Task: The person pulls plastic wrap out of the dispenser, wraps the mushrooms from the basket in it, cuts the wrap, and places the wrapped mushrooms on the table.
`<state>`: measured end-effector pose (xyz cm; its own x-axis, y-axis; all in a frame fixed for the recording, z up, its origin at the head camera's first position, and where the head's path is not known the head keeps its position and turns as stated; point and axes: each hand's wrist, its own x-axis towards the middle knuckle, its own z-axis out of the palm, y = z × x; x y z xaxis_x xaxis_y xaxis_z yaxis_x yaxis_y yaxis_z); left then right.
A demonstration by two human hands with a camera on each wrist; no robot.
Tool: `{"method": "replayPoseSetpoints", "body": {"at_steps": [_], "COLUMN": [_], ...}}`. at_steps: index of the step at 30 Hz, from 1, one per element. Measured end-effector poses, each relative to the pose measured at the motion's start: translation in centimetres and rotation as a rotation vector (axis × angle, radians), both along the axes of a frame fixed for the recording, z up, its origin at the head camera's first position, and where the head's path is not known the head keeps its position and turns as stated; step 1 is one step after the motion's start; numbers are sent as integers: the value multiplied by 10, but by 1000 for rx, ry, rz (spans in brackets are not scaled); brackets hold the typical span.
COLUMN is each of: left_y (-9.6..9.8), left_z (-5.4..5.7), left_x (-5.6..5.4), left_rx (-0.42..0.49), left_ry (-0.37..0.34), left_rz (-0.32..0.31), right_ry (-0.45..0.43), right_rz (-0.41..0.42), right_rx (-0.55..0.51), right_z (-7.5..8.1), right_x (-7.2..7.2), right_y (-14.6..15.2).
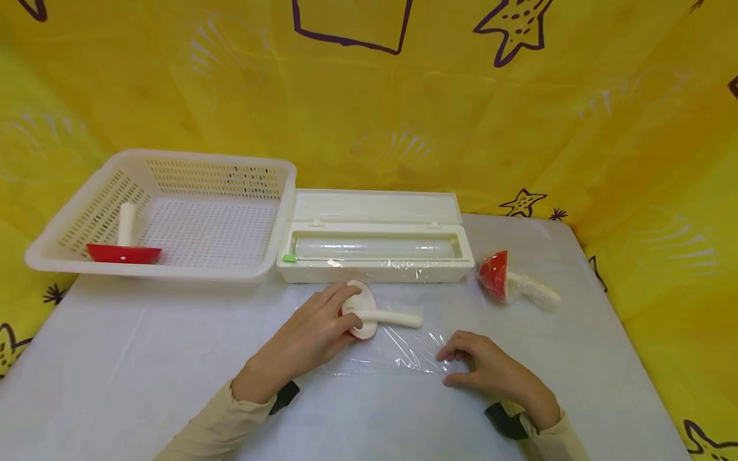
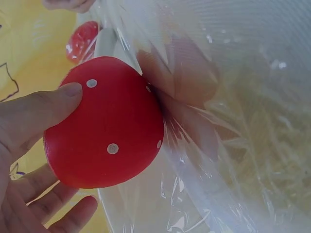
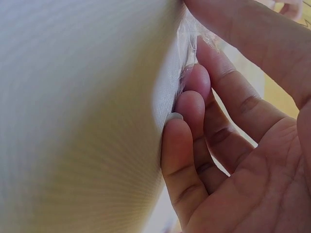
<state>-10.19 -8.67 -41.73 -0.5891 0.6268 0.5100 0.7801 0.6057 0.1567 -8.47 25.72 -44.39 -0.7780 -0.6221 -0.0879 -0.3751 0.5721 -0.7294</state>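
My left hand (image 1: 314,331) grips the cap of a toy mushroom (image 1: 398,318). Its pale stem points right and the cap's white underside shows. In the left wrist view, the thumb presses on the red, white-dotted cap (image 2: 109,121). Beneath the mushroom lies a sheet of clear plastic wrap (image 1: 403,352), stretching from the wrap dispenser (image 1: 375,274). My right hand (image 1: 490,368) is at the sheet's near right corner, thumb apart from the bent fingers. In the right wrist view, its fingertips (image 3: 177,138) rest at the table, touching the film's crumpled edge (image 3: 188,46).
A white plastic basket (image 1: 277,218) at the left holds another red-capped mushroom (image 1: 123,254). The dispenser's lid (image 1: 377,207) stands open behind its roll. A film-wrapped mushroom (image 1: 494,275) lies on the table (image 1: 144,358) to the right. Yellow patterned cloth (image 1: 346,96) borders the table.
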Motion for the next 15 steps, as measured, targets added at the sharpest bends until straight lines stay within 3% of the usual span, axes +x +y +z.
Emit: {"method": "replayPoseSetpoints", "body": {"at_steps": [15], "left_y": [13], "left_z": [-8], "left_x": [5], "left_rx": [4], "left_ry": [102], "left_rz": [33], "right_ry": [47], "right_rz": [14], "right_rx": [-10], "right_z": [-3], "right_x": [1], "right_y": [1]}}
